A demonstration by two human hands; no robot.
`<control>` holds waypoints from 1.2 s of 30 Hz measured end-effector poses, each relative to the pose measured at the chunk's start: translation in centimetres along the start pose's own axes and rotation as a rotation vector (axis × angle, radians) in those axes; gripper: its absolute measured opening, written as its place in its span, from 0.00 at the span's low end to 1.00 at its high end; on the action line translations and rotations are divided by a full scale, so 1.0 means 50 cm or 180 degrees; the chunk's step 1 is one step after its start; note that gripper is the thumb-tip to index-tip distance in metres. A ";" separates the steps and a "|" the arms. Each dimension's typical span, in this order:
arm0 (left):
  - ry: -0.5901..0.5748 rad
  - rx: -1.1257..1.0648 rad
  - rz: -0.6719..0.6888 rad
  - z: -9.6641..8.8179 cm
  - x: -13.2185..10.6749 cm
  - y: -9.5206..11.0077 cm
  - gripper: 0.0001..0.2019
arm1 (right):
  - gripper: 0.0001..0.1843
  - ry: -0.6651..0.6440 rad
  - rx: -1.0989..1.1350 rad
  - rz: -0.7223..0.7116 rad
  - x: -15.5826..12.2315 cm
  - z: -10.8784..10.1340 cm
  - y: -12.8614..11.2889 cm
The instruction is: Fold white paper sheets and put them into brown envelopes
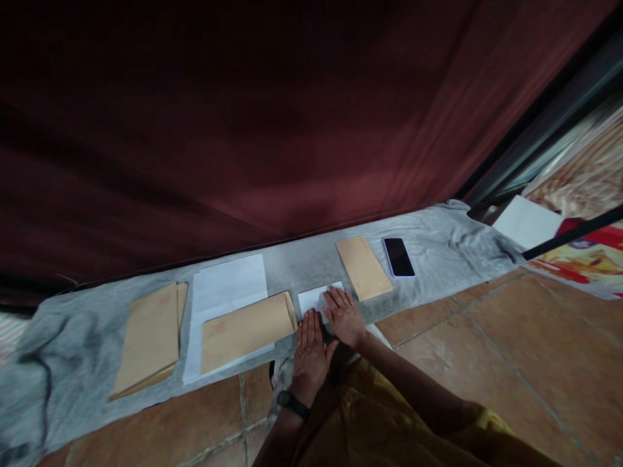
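My left hand [311, 350] lies flat with fingers stretched out on the near edge of a small white paper [312, 298]. On the same paper's right side rests my right hand [344, 316], its fingers spread. The paper looks folded, though the hands cover part of it. Just left of it are brown envelopes [246, 329], partly over large white sheets [231, 279]. A single brown envelope [363, 267] lies to the right of my hands. Another white sheet [379, 335] shows partly beneath my right forearm.
A grey cloth [296, 266] covers the long narrow surface. More brown envelopes [148, 337] lie at its left, and a phone [400, 257] at its right. A dark red curtain [292, 130] hangs behind. At far right are a white sheet [528, 222] and a colourful printed sheet [584, 259].
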State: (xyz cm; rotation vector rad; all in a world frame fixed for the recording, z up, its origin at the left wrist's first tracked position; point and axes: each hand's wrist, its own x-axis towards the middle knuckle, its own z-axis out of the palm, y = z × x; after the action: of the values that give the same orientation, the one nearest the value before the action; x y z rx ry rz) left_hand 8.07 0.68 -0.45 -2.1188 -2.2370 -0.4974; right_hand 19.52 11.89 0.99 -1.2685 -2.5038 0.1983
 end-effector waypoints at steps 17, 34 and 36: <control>-0.0258 0.0165 0.0089 -0.028 -0.028 -0.008 0.39 | 0.26 -0.0086 0.0187 -0.0266 0.029 0.018 0.007; -0.0255 0.0297 0.0021 -0.048 -0.063 0.000 0.41 | 0.36 0.0305 0.0820 0.0892 -0.046 0.019 0.047; -0.0213 0.0293 0.0025 -0.047 -0.064 -0.002 0.41 | 0.35 0.0424 0.1008 0.1032 -0.029 0.021 0.050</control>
State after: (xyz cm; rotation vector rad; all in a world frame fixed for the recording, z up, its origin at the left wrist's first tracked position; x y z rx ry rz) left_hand 7.76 -2.98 1.00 -2.1288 -2.2377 -0.3212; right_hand 21.85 12.21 -0.97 -1.4847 -2.0440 0.5432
